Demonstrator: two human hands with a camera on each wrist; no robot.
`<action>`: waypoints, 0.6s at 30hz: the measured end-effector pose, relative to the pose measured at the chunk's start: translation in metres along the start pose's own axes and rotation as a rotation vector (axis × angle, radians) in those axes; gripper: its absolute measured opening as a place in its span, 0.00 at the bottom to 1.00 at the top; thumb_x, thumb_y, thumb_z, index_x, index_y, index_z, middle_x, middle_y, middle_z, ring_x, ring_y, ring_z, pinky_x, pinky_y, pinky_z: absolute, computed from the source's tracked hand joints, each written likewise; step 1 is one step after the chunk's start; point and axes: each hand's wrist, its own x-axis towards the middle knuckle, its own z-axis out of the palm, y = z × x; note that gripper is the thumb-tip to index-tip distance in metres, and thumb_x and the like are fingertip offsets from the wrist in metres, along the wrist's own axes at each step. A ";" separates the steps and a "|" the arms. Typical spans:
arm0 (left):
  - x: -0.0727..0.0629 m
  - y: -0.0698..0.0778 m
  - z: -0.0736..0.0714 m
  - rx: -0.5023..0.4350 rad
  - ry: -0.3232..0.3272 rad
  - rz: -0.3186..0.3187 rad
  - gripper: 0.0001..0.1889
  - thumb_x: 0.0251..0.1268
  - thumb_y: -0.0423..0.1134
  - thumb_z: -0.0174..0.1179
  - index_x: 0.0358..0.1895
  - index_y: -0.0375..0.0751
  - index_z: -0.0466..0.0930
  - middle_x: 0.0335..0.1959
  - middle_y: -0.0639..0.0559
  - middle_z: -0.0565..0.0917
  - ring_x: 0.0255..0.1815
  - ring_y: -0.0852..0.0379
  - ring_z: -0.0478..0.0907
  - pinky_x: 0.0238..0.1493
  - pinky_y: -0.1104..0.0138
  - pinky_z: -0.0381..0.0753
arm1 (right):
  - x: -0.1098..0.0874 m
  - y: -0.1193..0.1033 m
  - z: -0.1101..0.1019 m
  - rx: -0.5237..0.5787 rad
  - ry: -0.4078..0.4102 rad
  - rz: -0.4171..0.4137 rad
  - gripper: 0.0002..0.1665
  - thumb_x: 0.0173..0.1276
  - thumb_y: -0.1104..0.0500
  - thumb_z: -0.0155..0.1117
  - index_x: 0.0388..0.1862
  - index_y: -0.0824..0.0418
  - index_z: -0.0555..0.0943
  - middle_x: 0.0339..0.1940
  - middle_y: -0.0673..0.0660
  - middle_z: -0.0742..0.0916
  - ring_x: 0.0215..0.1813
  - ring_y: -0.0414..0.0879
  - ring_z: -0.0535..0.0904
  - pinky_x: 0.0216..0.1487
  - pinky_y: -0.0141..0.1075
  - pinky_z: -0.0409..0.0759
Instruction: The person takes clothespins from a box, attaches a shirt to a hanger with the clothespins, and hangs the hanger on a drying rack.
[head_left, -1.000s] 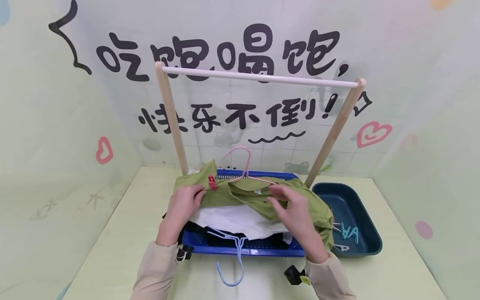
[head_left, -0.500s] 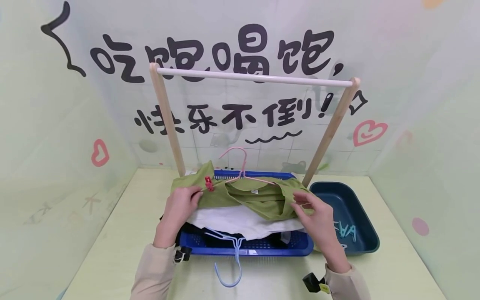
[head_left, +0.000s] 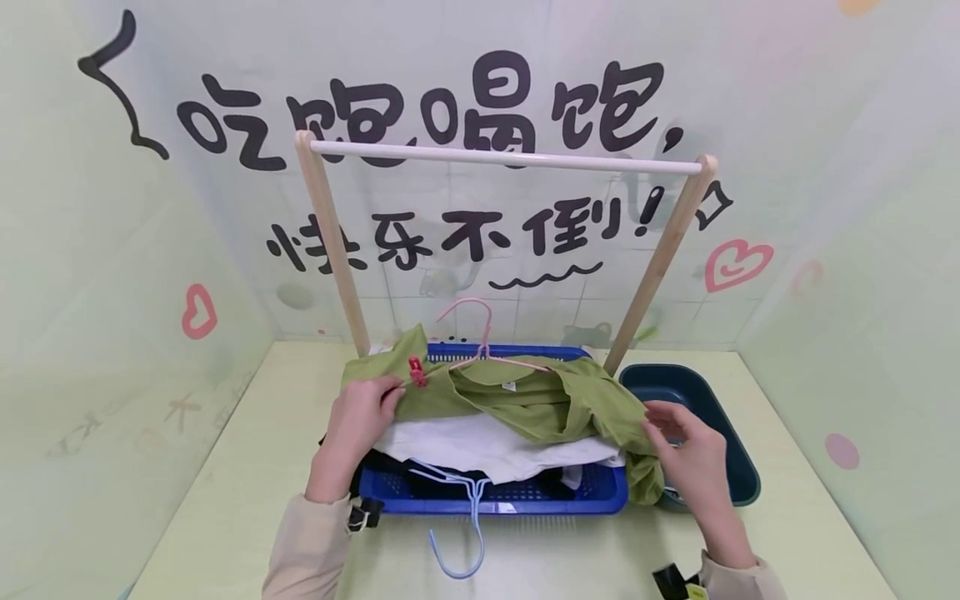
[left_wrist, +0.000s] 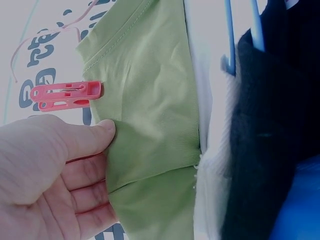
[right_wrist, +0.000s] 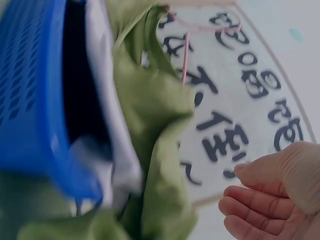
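A green shirt (head_left: 525,408) lies over the pile of clothes, with a pink clothes hanger (head_left: 486,337) in its neck opening. On its left shoulder sits a red clothespin (left_wrist: 67,95). My left hand (head_left: 360,421) pinches the shirt's edge just beside that clothespin, thumb in front and fingers behind. Over by the other sleeve is my right hand (head_left: 690,450); in the right wrist view its relaxed fingers (right_wrist: 250,202) stand apart from the cloth and hold nothing. Beneath the green shirt a white garment (head_left: 487,450) shows.
A blue basket (head_left: 517,505) bears the clothes, and blue hangers (head_left: 478,517) hook over its front. Behind rises a wooden rack with a white rod (head_left: 510,157). The dark teal bin (head_left: 738,467) stands at the right, partly behind my right hand.
My right hand has moved from the shirt's neckline rightward, out past the sleeve, and the shirt's right side now lies more spread out. My left hand keeps its pinch in nearly the same place.
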 end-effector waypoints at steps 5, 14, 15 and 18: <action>-0.001 -0.002 0.001 0.003 0.006 0.004 0.04 0.58 0.29 0.63 0.35 0.35 0.85 0.29 0.44 0.85 0.25 0.49 0.79 0.24 0.55 0.77 | -0.010 0.021 -0.008 -0.033 -0.012 0.041 0.15 0.49 0.75 0.71 0.36 0.66 0.83 0.31 0.59 0.87 0.29 0.26 0.76 0.28 0.17 0.71; -0.001 -0.003 0.001 0.005 0.003 0.006 0.04 0.58 0.30 0.63 0.35 0.35 0.85 0.29 0.44 0.85 0.25 0.49 0.79 0.23 0.55 0.77 | -0.025 0.053 -0.012 -0.109 -0.088 0.079 0.15 0.47 0.76 0.71 0.35 0.67 0.82 0.28 0.58 0.86 0.28 0.33 0.77 0.29 0.14 0.70; -0.001 -0.003 0.001 0.006 0.004 0.007 0.04 0.58 0.30 0.63 0.35 0.35 0.85 0.29 0.44 0.85 0.25 0.49 0.79 0.23 0.55 0.77 | -0.026 0.057 -0.012 -0.119 -0.103 0.081 0.15 0.47 0.76 0.71 0.35 0.68 0.82 0.28 0.58 0.86 0.28 0.35 0.78 0.29 0.14 0.70; -0.001 -0.003 0.001 0.006 0.004 0.007 0.04 0.58 0.30 0.63 0.35 0.35 0.85 0.29 0.44 0.85 0.25 0.49 0.79 0.23 0.55 0.77 | -0.029 0.072 -0.011 -0.138 -0.149 0.082 0.15 0.48 0.77 0.70 0.35 0.67 0.82 0.28 0.57 0.86 0.29 0.37 0.79 0.30 0.15 0.71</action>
